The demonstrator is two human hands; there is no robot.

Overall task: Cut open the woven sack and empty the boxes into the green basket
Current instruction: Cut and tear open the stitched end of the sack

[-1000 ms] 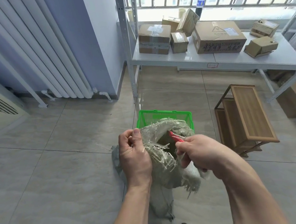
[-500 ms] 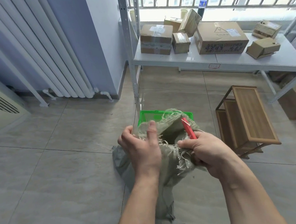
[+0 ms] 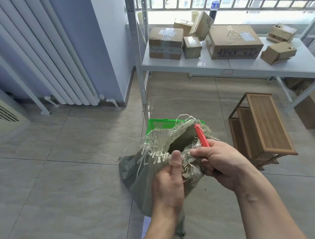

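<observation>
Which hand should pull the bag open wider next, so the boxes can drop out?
Probably the left hand. It already grips the woven sack at its frayed mouth. The right hand is busy holding the red cutter by the opening, above the green basket.

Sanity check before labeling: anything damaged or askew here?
Only the woven sack: its mouth is ragged, with loose frayed strands where the red cutter in the right hand works. That fits the cutting. Left hand grips the edge. The green basket sits behind, mostly hidden.
</observation>
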